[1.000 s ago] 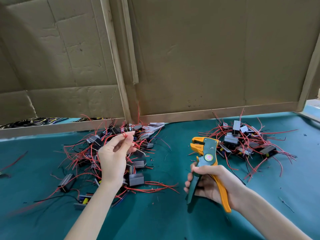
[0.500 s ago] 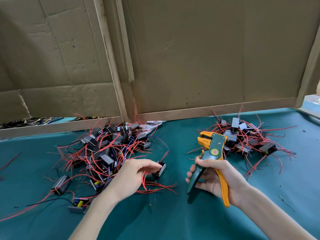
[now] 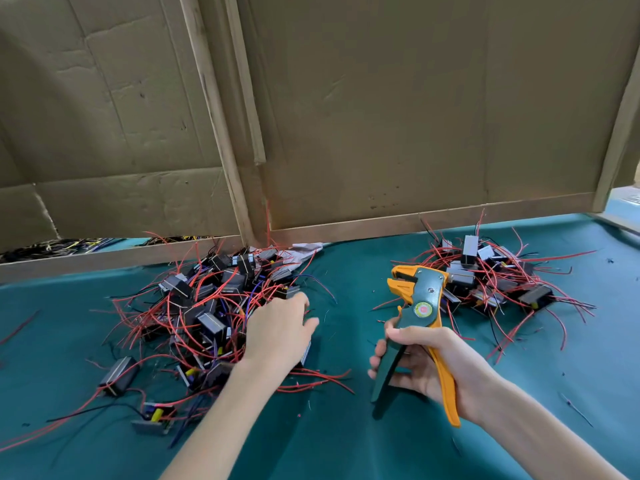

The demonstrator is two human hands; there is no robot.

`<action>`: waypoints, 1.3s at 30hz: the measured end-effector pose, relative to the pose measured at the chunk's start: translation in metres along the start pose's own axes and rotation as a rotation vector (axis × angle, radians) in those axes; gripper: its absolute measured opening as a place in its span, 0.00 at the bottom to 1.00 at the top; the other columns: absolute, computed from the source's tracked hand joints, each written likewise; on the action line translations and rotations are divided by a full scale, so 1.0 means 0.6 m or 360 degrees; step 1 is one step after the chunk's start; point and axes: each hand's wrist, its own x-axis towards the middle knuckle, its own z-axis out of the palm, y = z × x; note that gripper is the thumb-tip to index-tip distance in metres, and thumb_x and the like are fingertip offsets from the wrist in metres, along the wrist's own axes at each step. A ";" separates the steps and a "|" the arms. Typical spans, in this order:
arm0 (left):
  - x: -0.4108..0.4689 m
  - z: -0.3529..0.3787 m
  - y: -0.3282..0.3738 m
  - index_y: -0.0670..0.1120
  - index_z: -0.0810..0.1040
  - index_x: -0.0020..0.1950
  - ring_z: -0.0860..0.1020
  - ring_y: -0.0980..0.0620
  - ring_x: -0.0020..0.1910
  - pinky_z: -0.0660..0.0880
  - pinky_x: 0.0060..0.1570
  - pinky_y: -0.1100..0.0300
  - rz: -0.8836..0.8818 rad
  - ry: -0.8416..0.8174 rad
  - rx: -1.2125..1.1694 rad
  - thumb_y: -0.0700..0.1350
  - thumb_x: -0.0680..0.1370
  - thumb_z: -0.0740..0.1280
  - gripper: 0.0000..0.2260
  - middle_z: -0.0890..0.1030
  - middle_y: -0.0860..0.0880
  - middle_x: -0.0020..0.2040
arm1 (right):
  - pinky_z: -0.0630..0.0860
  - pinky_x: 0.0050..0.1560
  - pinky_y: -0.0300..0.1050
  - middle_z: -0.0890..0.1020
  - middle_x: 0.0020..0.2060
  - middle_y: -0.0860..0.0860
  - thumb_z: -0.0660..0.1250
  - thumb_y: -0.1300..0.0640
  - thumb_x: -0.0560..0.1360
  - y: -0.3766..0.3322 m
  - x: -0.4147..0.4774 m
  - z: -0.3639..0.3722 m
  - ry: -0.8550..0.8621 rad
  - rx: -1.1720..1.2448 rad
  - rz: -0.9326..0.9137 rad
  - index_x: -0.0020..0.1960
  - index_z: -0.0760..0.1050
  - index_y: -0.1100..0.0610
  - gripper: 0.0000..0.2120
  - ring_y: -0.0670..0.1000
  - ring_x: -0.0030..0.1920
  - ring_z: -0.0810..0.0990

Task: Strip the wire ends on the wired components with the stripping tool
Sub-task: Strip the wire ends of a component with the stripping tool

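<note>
The desk (image 3: pixel 346 445) carries two heaps of wired components: the bigger pile (image 3: pixel 207 306) left of centre by the far edge, and the smaller pile (image 3: pixel 485 282) toward the far right corner. Between them I keep the stripping tool (image 3: pixel 420 306) nose up, with the right hand (image 3: pixel 429 365) wrapped round its spread handles (so nothing is being cut). The left hand (image 3: pixel 277 334) is what changes. A second ago it pinched a red wire in the air. Now it lies palm down on the bigger pile's right flank, its fingers stretched and blurred, its grip slack and holding nothing I can see. I judge that no wire is at the tool, so a piece must first be picked.
</note>
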 end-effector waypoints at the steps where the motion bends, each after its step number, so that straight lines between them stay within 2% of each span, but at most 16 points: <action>1: 0.000 0.010 0.003 0.52 0.74 0.60 0.79 0.47 0.52 0.74 0.48 0.56 0.0010 -0.0018 0.0081 0.52 0.79 0.63 0.11 0.83 0.50 0.50 | 0.81 0.41 0.57 0.79 0.38 0.64 0.70 0.65 0.67 0.001 -0.001 0.001 -0.0008 -0.0003 0.0008 0.40 0.79 0.62 0.03 0.63 0.38 0.82; 3: -0.002 0.020 0.006 0.53 0.72 0.63 0.79 0.46 0.52 0.73 0.49 0.55 0.0012 -0.0016 -0.0001 0.49 0.80 0.64 0.12 0.83 0.50 0.50 | 0.81 0.42 0.57 0.79 0.37 0.64 0.70 0.65 0.66 0.003 -0.001 0.001 -0.0024 -0.0013 0.0020 0.38 0.80 0.61 0.02 0.63 0.38 0.82; 4: -0.004 0.021 0.006 0.53 0.72 0.63 0.79 0.47 0.49 0.73 0.48 0.55 0.0018 0.0016 -0.0182 0.47 0.79 0.64 0.12 0.84 0.51 0.49 | 0.81 0.42 0.57 0.79 0.37 0.64 0.70 0.66 0.66 0.003 -0.002 0.001 -0.0034 -0.0020 0.0022 0.38 0.80 0.61 0.02 0.63 0.38 0.82; 7: -0.017 0.013 0.006 0.51 0.76 0.51 0.78 0.52 0.39 0.70 0.44 0.58 0.0051 0.0127 -0.0847 0.43 0.77 0.68 0.05 0.84 0.54 0.39 | 0.81 0.42 0.57 0.79 0.38 0.64 0.72 0.67 0.65 0.004 -0.003 0.003 -0.0072 -0.0054 0.0019 0.38 0.80 0.61 0.04 0.63 0.38 0.82; 9: -0.025 0.006 0.007 0.49 0.77 0.45 0.80 0.56 0.40 0.72 0.45 0.65 0.0064 0.0123 -0.1151 0.41 0.75 0.71 0.04 0.84 0.53 0.38 | 0.81 0.43 0.57 0.79 0.38 0.64 0.72 0.64 0.64 0.005 -0.004 0.004 -0.0106 -0.0089 0.0011 0.39 0.80 0.61 0.04 0.62 0.38 0.82; 11: -0.030 0.006 0.005 0.47 0.77 0.44 0.80 0.58 0.41 0.73 0.45 0.69 0.0057 0.0091 -0.1343 0.40 0.74 0.72 0.05 0.83 0.52 0.40 | 0.81 0.44 0.57 0.79 0.38 0.64 0.73 0.64 0.65 0.007 -0.005 0.006 -0.0161 -0.0135 0.0017 0.41 0.79 0.61 0.06 0.62 0.39 0.81; 17: -0.041 0.018 0.003 0.46 0.76 0.46 0.78 0.55 0.42 0.73 0.46 0.67 -0.0011 0.0033 -0.1602 0.34 0.78 0.64 0.07 0.80 0.50 0.41 | 0.79 0.49 0.58 0.79 0.38 0.63 0.76 0.61 0.65 0.012 -0.005 0.005 -0.0387 -0.0271 0.0116 0.41 0.78 0.61 0.08 0.63 0.41 0.81; 21: -0.050 0.012 0.004 0.46 0.78 0.48 0.78 0.60 0.38 0.74 0.44 0.70 -0.0001 0.0128 -0.1768 0.32 0.80 0.58 0.12 0.82 0.53 0.40 | 0.77 0.52 0.61 0.79 0.38 0.63 0.76 0.61 0.66 0.016 -0.003 0.002 -0.0514 -0.0343 0.0152 0.42 0.77 0.61 0.10 0.63 0.41 0.80; 24: -0.055 0.004 0.001 0.46 0.78 0.48 0.76 0.59 0.35 0.73 0.42 0.70 0.0007 0.0197 -0.1868 0.33 0.80 0.60 0.10 0.83 0.55 0.39 | 0.77 0.53 0.61 0.79 0.39 0.63 0.76 0.60 0.68 0.016 -0.004 0.003 -0.0593 -0.0366 0.0154 0.42 0.76 0.61 0.10 0.62 0.42 0.80; 28: -0.060 -0.011 0.006 0.46 0.78 0.49 0.76 0.58 0.33 0.74 0.40 0.68 0.0044 0.0189 -0.2003 0.38 0.77 0.66 0.05 0.85 0.49 0.40 | 0.76 0.53 0.63 0.79 0.39 0.63 0.75 0.60 0.69 0.016 -0.007 0.004 -0.0629 -0.0408 0.0128 0.43 0.75 0.61 0.10 0.63 0.42 0.80; 30: -0.063 -0.017 0.011 0.49 0.81 0.48 0.77 0.58 0.33 0.75 0.39 0.69 0.0030 0.0156 -0.2059 0.42 0.74 0.69 0.04 0.85 0.48 0.40 | 0.76 0.53 0.63 0.78 0.39 0.63 0.75 0.60 0.69 0.016 -0.009 0.005 -0.0650 -0.0435 0.0109 0.43 0.75 0.61 0.10 0.62 0.42 0.80; 33: -0.068 -0.025 0.020 0.50 0.84 0.41 0.77 0.60 0.32 0.73 0.37 0.70 -0.0015 0.0130 -0.2115 0.48 0.69 0.70 0.05 0.84 0.50 0.37 | 0.76 0.54 0.64 0.79 0.40 0.62 0.74 0.59 0.71 0.014 -0.010 0.006 -0.0708 -0.0507 0.0070 0.44 0.74 0.61 0.09 0.62 0.43 0.80; 39: -0.070 -0.033 0.023 0.48 0.84 0.41 0.75 0.62 0.33 0.72 0.37 0.72 -0.0063 0.0084 -0.2242 0.51 0.67 0.70 0.08 0.81 0.55 0.34 | 0.76 0.54 0.62 0.79 0.40 0.62 0.72 0.60 0.73 0.011 -0.014 0.007 -0.0810 -0.0615 0.0030 0.44 0.74 0.61 0.08 0.62 0.43 0.80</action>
